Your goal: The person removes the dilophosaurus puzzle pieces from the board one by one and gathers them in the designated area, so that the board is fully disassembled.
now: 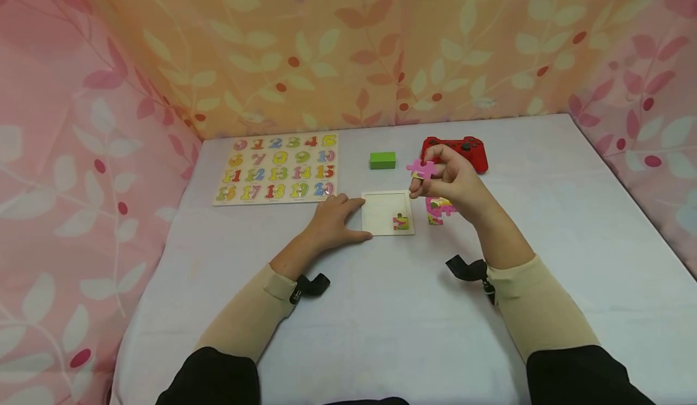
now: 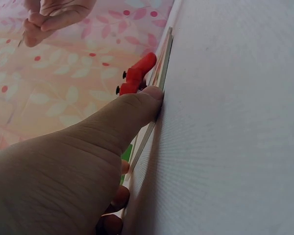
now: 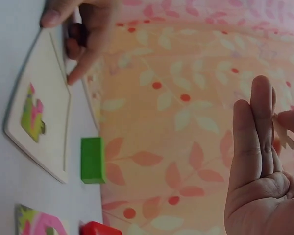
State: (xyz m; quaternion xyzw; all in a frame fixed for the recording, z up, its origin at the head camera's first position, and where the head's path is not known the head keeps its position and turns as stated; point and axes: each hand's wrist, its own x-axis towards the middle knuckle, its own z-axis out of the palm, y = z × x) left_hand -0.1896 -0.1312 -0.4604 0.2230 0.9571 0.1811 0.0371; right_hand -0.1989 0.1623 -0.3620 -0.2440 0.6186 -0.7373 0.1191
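In the head view my right hand point(image 1: 454, 181) is raised and pinches a pink jigsaw piece point(image 1: 422, 169) between thumb and fingertips. The right wrist view shows that piece point(image 3: 283, 132) edge-on, partly hidden by fingers. My left hand point(image 1: 332, 223) holds the left side of a square wooden puzzle tray point(image 1: 377, 214), thumb at the near corner and index finger at the far one. One pink-and-green jigsaw piece point(image 1: 400, 222) lies in the tray's near right corner. Several more pink pieces point(image 1: 435, 209) lie right of the tray, partly hidden below the right hand.
A wooden number board point(image 1: 274, 169) lies at the back left. Behind the tray is a green block point(image 1: 383, 160), and a red game controller point(image 1: 474, 152) sits at the back right. Floral cloth point(image 1: 348, 48) hangs around the white-covered table point(image 1: 348, 326).
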